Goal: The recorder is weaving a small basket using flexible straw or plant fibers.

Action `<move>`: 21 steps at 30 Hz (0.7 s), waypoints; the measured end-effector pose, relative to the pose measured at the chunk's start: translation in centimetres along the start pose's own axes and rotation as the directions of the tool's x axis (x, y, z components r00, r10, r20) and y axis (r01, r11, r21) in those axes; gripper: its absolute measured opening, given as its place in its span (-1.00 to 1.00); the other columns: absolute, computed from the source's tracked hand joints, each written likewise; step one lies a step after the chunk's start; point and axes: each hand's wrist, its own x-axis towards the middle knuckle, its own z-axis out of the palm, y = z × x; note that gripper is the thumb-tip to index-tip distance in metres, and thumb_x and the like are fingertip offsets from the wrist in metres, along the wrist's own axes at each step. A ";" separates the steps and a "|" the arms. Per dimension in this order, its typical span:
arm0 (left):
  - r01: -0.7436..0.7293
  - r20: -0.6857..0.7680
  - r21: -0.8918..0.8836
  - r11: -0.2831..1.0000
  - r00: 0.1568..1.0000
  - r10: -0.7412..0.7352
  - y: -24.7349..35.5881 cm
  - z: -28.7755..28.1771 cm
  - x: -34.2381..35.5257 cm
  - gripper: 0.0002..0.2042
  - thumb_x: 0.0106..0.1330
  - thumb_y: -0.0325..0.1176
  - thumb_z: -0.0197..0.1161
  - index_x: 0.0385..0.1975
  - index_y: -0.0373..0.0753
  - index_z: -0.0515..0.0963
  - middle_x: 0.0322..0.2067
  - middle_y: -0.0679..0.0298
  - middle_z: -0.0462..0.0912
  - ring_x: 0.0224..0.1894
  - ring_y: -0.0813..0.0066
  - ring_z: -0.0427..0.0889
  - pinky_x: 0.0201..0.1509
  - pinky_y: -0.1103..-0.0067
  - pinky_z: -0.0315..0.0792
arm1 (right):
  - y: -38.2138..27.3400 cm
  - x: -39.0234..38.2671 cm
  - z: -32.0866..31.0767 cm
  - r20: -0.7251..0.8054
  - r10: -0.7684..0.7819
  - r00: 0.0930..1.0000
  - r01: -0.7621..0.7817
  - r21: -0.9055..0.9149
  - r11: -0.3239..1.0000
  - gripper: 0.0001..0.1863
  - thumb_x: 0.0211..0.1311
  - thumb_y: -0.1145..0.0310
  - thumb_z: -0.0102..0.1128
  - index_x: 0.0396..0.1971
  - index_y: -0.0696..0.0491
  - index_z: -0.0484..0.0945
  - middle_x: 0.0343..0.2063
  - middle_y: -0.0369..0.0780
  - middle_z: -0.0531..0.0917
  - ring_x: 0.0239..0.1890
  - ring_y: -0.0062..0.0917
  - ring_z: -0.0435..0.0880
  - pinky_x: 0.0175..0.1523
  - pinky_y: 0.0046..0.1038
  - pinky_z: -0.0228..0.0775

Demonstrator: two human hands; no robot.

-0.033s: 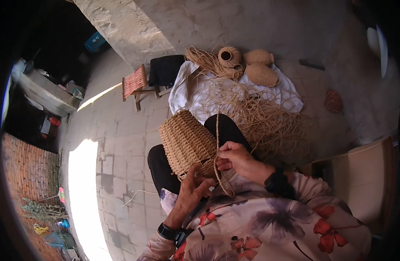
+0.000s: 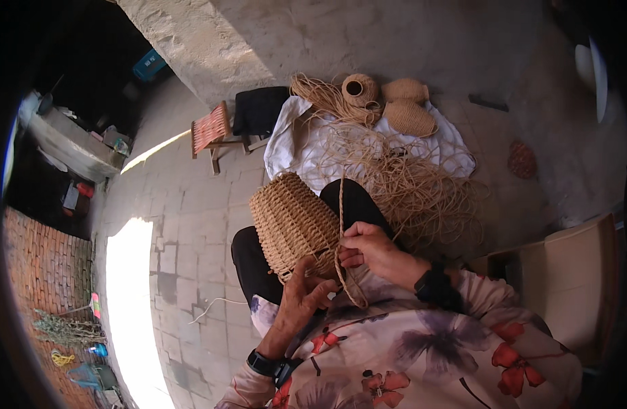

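A tan woven basket lies tilted across my lap, its rim toward my body. At that rim, my left hand grips the basket, the index finger along the outside and some fingertips hidden. Just right of the basket, my right hand pinches a twisted straw-coloured cord between thumb and fingers. The cord stretches up past my dark-trousered knee and loops down below the fingers next to the rim. Whether the loop passes through the weave, I cannot tell.
Beyond my knees, a tangled heap of cord spreads over a white cloth. Several finished-looking woven vessels sit at its far side. A folding stool stands to the left. A cardboard box is at my right.
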 end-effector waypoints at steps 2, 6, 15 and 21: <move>-0.011 -0.002 0.001 1.000 1.000 0.011 -0.2 0.0 0.0 -0.38 0.25 -0.35 0.24 0.19 -0.43 0.05 -0.39 0.14 0.63 -0.50 0.53 0.58 -0.45 0.64 0.48 | -0.1 0.0 0.1 -0.003 0.014 1.000 -0.014 0.003 1.000 -0.88 0.19 0.43 0.19 -0.36 0.08 0.42 -0.40 -0.19 0.58 -0.42 -0.49 0.62 -0.37 -0.45 0.57; -0.016 0.003 0.030 0.999 1.000 0.016 -0.2 0.0 -0.1 -0.39 0.26 -0.36 0.23 0.19 -0.41 0.06 -0.41 0.15 0.63 -0.51 0.52 0.58 -0.44 0.64 0.48 | -0.5 -0.2 0.1 0.004 0.034 0.999 -0.034 -0.031 0.999 -0.88 0.18 0.43 0.19 -0.36 0.07 0.42 -0.43 -0.20 0.59 -0.46 -0.52 0.62 -0.40 -0.47 0.55; -0.035 0.021 -0.004 0.999 0.999 0.035 -1.3 -0.2 -0.1 -0.40 0.26 -0.38 0.22 0.21 -0.39 0.05 -0.39 0.14 0.62 -0.50 0.51 0.59 -0.42 0.64 0.48 | -0.6 0.1 0.0 -0.020 0.052 0.998 -0.055 -0.183 0.982 -0.85 0.12 0.38 0.26 -0.40 0.02 0.44 -0.56 -0.26 0.58 -0.69 -0.66 0.48 -0.67 -0.63 0.25; -0.057 0.024 -0.056 0.997 0.998 0.059 -1.9 -0.2 0.0 -0.38 0.26 -0.38 0.22 0.22 -0.40 0.04 -0.39 0.13 0.62 -0.51 0.50 0.59 -0.42 0.63 0.48 | -0.7 0.8 0.4 -0.071 0.070 0.995 -0.087 -0.274 0.958 -0.86 0.10 0.41 0.25 -0.40 0.03 0.45 -0.61 -0.28 0.55 -0.75 -0.67 0.42 -0.71 -0.63 0.18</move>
